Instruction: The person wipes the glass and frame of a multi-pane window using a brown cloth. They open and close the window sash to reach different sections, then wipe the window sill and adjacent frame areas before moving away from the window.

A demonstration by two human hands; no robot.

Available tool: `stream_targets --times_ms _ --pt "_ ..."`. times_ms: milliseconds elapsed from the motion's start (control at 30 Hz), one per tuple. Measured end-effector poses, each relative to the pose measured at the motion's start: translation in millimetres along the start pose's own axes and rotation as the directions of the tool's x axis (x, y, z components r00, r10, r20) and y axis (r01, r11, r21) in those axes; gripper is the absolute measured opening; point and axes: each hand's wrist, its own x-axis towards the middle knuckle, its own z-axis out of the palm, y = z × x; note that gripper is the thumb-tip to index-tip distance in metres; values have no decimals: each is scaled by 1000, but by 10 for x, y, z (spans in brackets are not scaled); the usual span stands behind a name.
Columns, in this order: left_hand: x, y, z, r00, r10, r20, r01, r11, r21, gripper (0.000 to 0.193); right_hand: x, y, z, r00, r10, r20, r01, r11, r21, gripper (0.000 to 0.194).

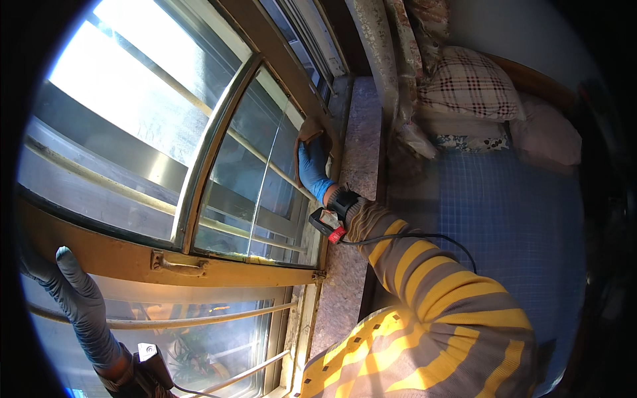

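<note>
My right hand [312, 166], in a blue glove, holds a brown cloth [311, 130] against the side of a brown wooden window sash [278, 74]. The fingertips are partly covered by the cloth. At the lower left, my left hand [84, 303], also gloved, lies against the sash's bottom rail [124, 258]. Its thumb is spread from the other fingers, which fade into the dark rim; whether they grip the wood is unclear. Between the hands are the glass pane [249, 174], marked by a thin bright line, and a metal pull handle [179, 264].
Pale bars [149, 199] run behind the glass. A speckled stone sill [343, 278] borders the window. Patterned curtains [393, 74] hang beyond it. To the right is a bed with a blue checked cover [507, 224] and a plaid pillow [470, 84]. A black cable [423, 235] trails from my right wrist.
</note>
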Motion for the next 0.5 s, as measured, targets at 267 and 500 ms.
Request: stream_targets --times_ms 267,500 --pt "-114 -2 47 991 -105 -83 102 994 -43 66 -499 574 -137 982 183 -53 -184 983 -12 53" --pt "-92 11 64 998 -51 -37 48 996 -81 61 -514 885 -163 958 279 -57 -284 953 -108 58"
